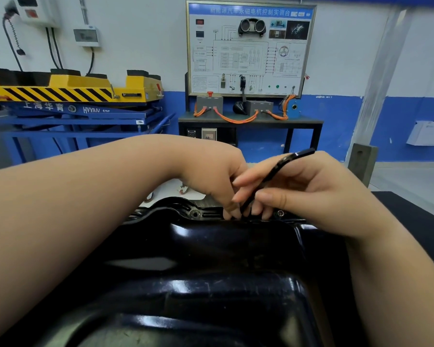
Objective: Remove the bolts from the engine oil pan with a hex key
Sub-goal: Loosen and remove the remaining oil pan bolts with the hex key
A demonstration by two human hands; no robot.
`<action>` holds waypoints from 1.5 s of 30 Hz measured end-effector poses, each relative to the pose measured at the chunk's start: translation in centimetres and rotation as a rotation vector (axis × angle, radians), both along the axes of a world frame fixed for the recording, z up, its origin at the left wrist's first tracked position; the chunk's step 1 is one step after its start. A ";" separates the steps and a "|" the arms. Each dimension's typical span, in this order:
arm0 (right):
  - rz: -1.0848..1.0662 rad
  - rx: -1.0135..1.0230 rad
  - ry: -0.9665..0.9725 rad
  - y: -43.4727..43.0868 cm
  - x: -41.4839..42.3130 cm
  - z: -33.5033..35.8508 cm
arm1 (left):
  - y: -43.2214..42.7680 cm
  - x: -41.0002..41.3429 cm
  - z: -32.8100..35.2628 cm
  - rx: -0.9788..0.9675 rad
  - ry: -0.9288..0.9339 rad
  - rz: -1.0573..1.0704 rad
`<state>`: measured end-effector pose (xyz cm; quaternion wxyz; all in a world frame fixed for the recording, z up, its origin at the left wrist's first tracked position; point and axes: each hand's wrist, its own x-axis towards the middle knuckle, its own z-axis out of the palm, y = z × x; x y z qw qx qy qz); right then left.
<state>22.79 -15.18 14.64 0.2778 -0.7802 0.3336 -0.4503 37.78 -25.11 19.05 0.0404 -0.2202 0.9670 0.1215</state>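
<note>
On the oil pan point(211, 246) far flange, the right hand point(318, 194) grip pinches the hex key point(273, 176); left hand point(211, 179) grip unclear; best seat the key fully before turning.

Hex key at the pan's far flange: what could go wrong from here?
1. The hex key, held by the right hand, leans rather than standing upright. Its tip is hidden behind fingers, so it may seat badly and cam out.
2. The left hand crowds that tip at the flange of the oil pan; a slip could pinch its fingers.
</note>
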 end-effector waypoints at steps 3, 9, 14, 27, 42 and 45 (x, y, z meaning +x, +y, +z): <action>-0.057 -0.040 -0.005 -0.2 0.0 -0.2 | -0.1 0.0 -0.1 0.022 0.003 -0.009; -0.164 -0.166 -0.057 -0.4 1.0 -0.5 | 0.0 -0.1 -0.3 0.011 0.018 -0.013; -0.333 -0.262 0.015 -0.5 1.5 -0.4 | 0.2 0.0 0.0 0.056 0.039 -0.018; -0.045 -0.102 -0.054 0.6 0.5 0.2 | 0.3 0.0 0.0 0.003 0.039 -0.035; -0.290 -0.263 -0.123 -0.2 2.1 -0.7 | 0.2 0.0 0.0 -0.005 0.019 -0.024; -0.275 -0.240 -0.126 -0.3 2.0 -0.6 | 0.2 0.0 0.0 -0.062 0.014 -0.015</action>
